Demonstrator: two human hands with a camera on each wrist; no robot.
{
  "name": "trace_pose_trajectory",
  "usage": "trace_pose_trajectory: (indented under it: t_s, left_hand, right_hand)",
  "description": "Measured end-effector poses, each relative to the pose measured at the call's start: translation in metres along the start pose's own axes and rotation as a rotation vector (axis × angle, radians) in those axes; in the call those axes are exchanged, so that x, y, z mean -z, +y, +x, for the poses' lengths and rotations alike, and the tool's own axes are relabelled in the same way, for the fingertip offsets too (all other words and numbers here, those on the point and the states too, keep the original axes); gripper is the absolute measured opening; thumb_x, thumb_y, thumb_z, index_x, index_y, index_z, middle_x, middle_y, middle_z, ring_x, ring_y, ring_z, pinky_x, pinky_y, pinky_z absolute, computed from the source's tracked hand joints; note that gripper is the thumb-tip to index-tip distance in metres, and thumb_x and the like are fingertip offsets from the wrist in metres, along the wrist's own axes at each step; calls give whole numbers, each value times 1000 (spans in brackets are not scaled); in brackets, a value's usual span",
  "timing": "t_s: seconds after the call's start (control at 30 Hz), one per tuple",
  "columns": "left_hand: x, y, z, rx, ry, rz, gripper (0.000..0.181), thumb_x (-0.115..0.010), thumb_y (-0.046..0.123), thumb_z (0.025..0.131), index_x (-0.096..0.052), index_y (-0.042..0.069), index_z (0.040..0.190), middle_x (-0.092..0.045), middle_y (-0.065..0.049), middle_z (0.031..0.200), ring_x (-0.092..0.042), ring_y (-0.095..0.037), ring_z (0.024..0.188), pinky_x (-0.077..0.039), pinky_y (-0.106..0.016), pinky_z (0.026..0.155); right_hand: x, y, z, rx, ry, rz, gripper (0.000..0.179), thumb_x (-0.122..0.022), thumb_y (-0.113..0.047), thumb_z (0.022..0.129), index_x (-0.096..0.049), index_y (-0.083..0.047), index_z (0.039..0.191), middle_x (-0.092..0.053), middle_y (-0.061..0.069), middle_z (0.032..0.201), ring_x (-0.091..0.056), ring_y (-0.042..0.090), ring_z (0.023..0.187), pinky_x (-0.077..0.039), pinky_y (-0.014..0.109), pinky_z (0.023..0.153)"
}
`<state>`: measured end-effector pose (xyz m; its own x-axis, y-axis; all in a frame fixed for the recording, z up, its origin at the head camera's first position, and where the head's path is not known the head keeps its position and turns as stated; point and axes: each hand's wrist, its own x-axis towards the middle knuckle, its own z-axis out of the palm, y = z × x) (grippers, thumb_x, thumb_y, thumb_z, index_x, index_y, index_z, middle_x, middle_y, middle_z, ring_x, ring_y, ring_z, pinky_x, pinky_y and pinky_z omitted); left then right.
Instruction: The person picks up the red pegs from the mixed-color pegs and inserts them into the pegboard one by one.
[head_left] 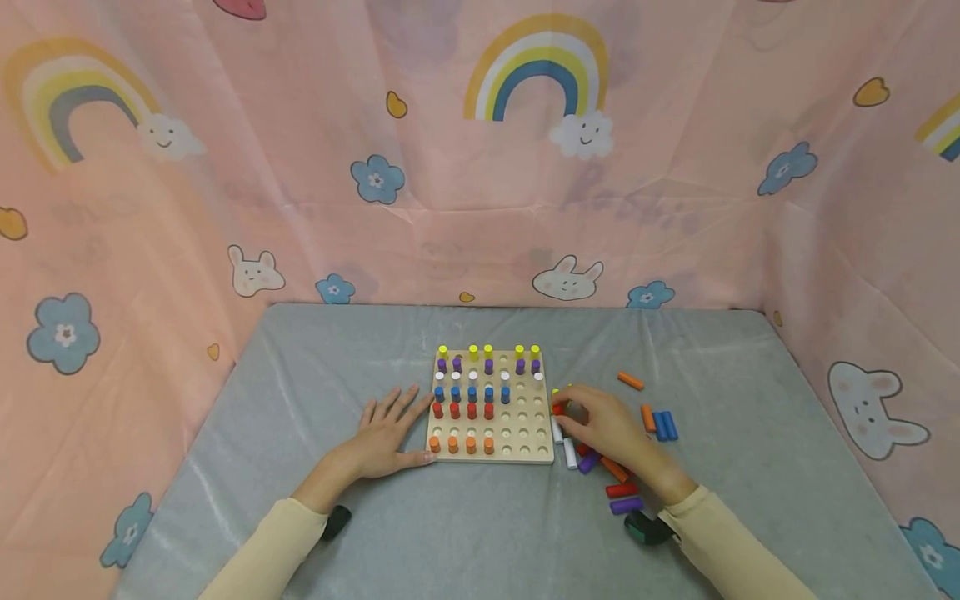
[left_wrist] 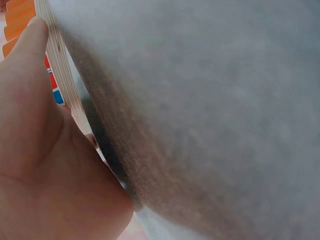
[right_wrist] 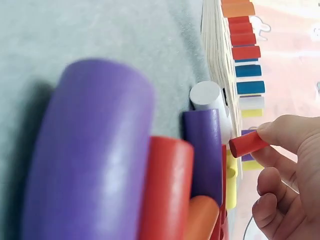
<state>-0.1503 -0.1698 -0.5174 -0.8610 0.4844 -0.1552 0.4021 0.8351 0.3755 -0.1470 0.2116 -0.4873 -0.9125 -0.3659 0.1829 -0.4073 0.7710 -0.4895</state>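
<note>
A square wooden pegboard [head_left: 521, 452] lies on the table with rows of yellow, purple, white, blue, red and orange pegs standing in its holes. My left hand [head_left: 386, 437] rests at its left edge, fingers spread, with the thumb by the near left corner. In the left wrist view that thumb [left_wrist: 32, 40] touches the board's side. Just off the board's right edge is my right hand [head_left: 611, 429]. Its thumb and finger pinch a red peg [right_wrist: 248, 144], held above loose pegs, while the other fingers curl beneath. The far end of that peg is hidden by the fingertips.
Right of the board lie loose pegs: an orange peg [head_left: 630, 380], blue pegs [head_left: 664, 426], a white peg [head_left: 570, 454], a red peg [head_left: 621, 491] and a purple peg [head_left: 626, 506], among several others. Grey cloth [head_left: 465, 533] covers the table. A pink printed curtain [head_left: 450, 242] surrounds it.
</note>
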Motion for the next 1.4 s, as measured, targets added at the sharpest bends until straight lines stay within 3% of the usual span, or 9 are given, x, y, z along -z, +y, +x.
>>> trace_pose_trajectory:
  t_s: [0.37, 0.7, 1.03, 1.1, 1.27, 1.4]
  left_hand:
    - [10, 8, -2, 14, -42, 2, 95, -60, 64, 89, -13, 24, 161, -9, -10, 169, -5, -41, 155, -7, -71, 117]
    - [10, 7, -2, 6, -32, 7, 94, -60, 64, 89, -15, 24, 161, -10, -10, 169, -6, -41, 155, -8, -71, 117]
    - [10, 8, -1, 17, -43, 8, 93, -60, 64, 89, -15, 24, 161, -9, -10, 169, -6, -41, 155, -7, -71, 117]
    - [10, 8, 0, 19, -47, 7, 93, -60, 64, 89, -15, 25, 161, -9, -10, 169, -5, -41, 155, -7, -71, 117]
    - [10, 7, -1, 12, -36, -5, 94, -60, 65, 88, -15, 25, 160, -10, -10, 169, -6, -41, 155, -6, -71, 117]
    - [7, 5, -2, -10, -12, -25, 96, -58, 69, 87, -15, 25, 160, -11, -12, 168, -6, -42, 154, -5, -72, 116]
  right_hand:
    - [1, -6, 8, 12, 35, 40, 23, -77, -17, 86, -70, -16, 108, -66, -4, 91, -42, 3, 58, -38, 19, 51]
    - [-4, -13, 16, 7, 15, 57, 21, -78, -18, 85, -70, -16, 105, -71, -2, 100, -42, 4, 58, -38, 19, 52]
    - [-7, -18, 20, 15, 10, 75, 22, -78, -18, 86, -70, -16, 107, -68, -5, 91, -43, 5, 58, -38, 21, 51]
    - [-7, -20, 21, 28, 17, 67, 21, -78, -18, 86, -70, -17, 105, -69, -5, 93, -50, 8, 62, -43, 23, 55]
    - [-9, -23, 22, 57, 22, 60, 20, -78, -18, 85, -70, -16, 103, -72, -3, 103, -66, 18, 91, -55, 37, 81]
    - [-11, -25, 24, 64, 21, 72, 20, -78, -15, 85, -71, -14, 103, -72, -2, 103, -66, 20, 93, -54, 39, 82]
